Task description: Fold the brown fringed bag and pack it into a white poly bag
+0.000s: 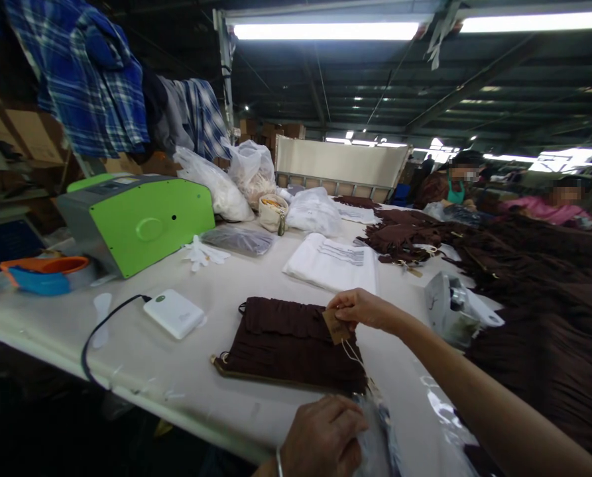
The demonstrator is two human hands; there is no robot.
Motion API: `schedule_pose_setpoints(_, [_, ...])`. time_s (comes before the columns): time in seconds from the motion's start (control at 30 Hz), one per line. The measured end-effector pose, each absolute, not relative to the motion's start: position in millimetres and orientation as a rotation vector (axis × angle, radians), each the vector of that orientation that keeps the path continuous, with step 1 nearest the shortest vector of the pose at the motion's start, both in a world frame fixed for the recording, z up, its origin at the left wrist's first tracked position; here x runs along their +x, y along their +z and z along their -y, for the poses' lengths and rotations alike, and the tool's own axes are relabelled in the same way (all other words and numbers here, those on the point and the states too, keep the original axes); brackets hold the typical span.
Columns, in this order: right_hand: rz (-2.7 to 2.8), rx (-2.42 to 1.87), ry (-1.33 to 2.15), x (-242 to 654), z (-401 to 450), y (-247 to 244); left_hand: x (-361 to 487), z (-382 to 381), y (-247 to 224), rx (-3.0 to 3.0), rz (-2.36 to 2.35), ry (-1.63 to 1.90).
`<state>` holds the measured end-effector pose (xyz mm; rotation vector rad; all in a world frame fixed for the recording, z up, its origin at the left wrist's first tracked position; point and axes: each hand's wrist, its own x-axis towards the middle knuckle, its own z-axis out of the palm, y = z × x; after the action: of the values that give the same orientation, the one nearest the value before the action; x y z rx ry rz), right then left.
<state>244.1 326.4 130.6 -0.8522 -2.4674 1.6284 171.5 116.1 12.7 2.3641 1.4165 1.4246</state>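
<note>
1. The right hand [362, 310] is in a narrow pinch, thumb and fingers gripping a small brown cardboard tag [336, 326] just above the folded dark brown fabric garment [286, 344]. Held up this way, the tag stays off the cloth, and its thin pale cord [353, 356] hangs free toward the other hand.
2. The left hand [320, 437], with a thin metal bangle [279, 464] at its wrist, is curled closed on a clear plastic bag [375, 430] just in front of the garment. The cord seems to lead to the bag, but its end is hidden.
3. The garment lies flat on a long white table [126, 371], which gives it a firm, open surface within reach of both hands.
4. Beyond the garment sits a folded white cloth [330, 263]. Left of the garment lies a white rectangular battery pack [174, 313] with a black cable [97, 334].
5. Right of the garment, a large heap of dark brown fringed garments [539, 351] is piled along the table, near a co-worker's pink sleeve [549, 209].
</note>
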Motion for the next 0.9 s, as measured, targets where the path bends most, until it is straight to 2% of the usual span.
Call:
schedule_pose_setpoints(0.17, [2.464,-0.919,1.467,242,-336,108,169,-116,24,2.175,-1.291,1.431])
schedule_pose_setpoints(0.37, [2.413,-0.929,1.048,248,-327,72,161,-114,41,1.604,-1.356,1.393])
schedule_pose_setpoints(0.53, [2.246,-0.973,0.884,275,-316,81,157,-118,46,1.231,-1.342,1.410])
schedule_pose_setpoints(0.73, [2.374,-0.942,1.048,336,-277,110,141,-107,53,1.510,-1.297,1.325])
schedule_pose_setpoints(0.9, [2.712,-0.881,0.854,381,-236,106,107,-83,42,2.185,-1.419,0.937])
